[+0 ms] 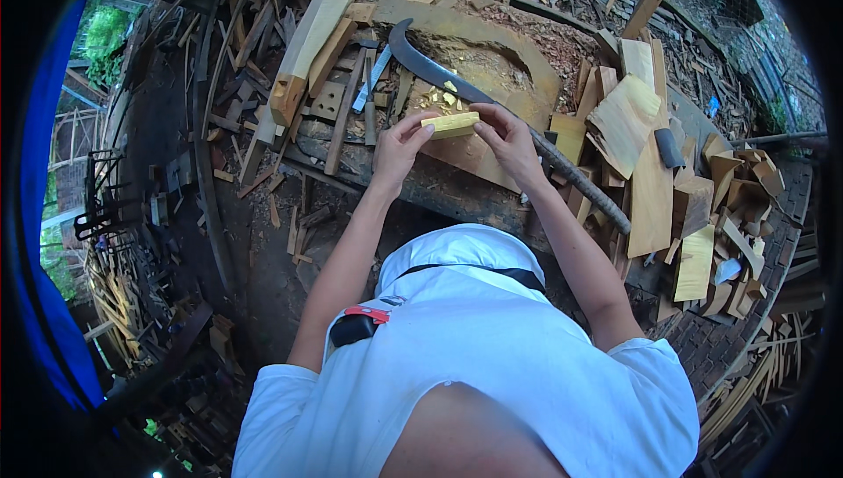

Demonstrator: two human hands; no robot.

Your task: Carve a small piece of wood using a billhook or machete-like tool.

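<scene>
My left hand (402, 146) and my right hand (507, 143) grip a small yellow wooden block (451, 124) at its two ends, over a worn wooden work board (464, 165). Just behind the block lie several pale yellow chips (450, 86). A long curved blade (419, 63) rests diagonally across the board, its dark shaft (584, 186) running down to the right past my right hand.
Long offcuts (306, 48) and narrow metal tools (377, 79) lie at the left of the bench. Boards and blocks (646, 210) are heaped at the right. Scrap wood covers the ground, and a blue tarp (61, 337) hangs at far left.
</scene>
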